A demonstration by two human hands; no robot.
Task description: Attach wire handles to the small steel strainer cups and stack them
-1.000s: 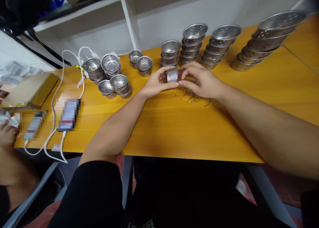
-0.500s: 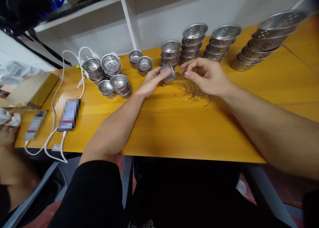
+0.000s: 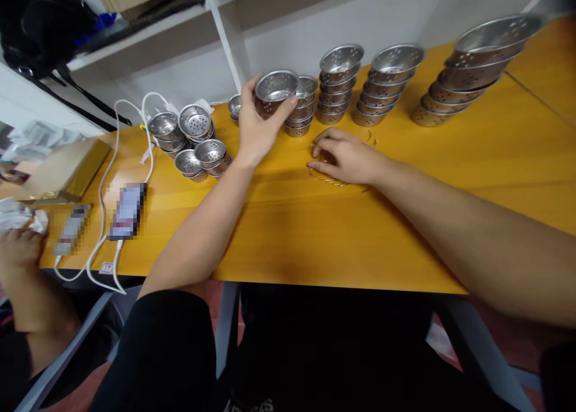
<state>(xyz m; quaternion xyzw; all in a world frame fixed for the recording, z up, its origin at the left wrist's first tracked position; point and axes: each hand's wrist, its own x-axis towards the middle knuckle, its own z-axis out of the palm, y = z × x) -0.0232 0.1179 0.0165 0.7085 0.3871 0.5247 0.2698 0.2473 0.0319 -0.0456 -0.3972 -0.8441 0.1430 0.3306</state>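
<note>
My left hand (image 3: 261, 121) grips a perforated metal strainer cup (image 3: 275, 89) by its side, thumb at the near right and fingers behind. The cup is raised with its mouth up, in front of a short stack of perforated cups (image 3: 299, 112). My right hand (image 3: 344, 156) is low over a loose pile of thin curved wires (image 3: 330, 180), fingers bent and thumb apart from the fingertips. It covers much of the pile, and whether it touches a wire is hard to see.
Taller cup stacks (image 3: 335, 94), (image 3: 384, 91) and a leaning stack (image 3: 463, 91) line the back right. Several small cups (image 3: 195, 124) stand at left. Beyond them are phones (image 3: 127, 211) on white cables, a cardboard box (image 3: 63, 172) and another person's hand (image 3: 20, 247).
My left hand has risen and moved left with the cup, turning its mouth upward. My right hand has lowered onto the wires, its thumb and fingertips now apart.
</note>
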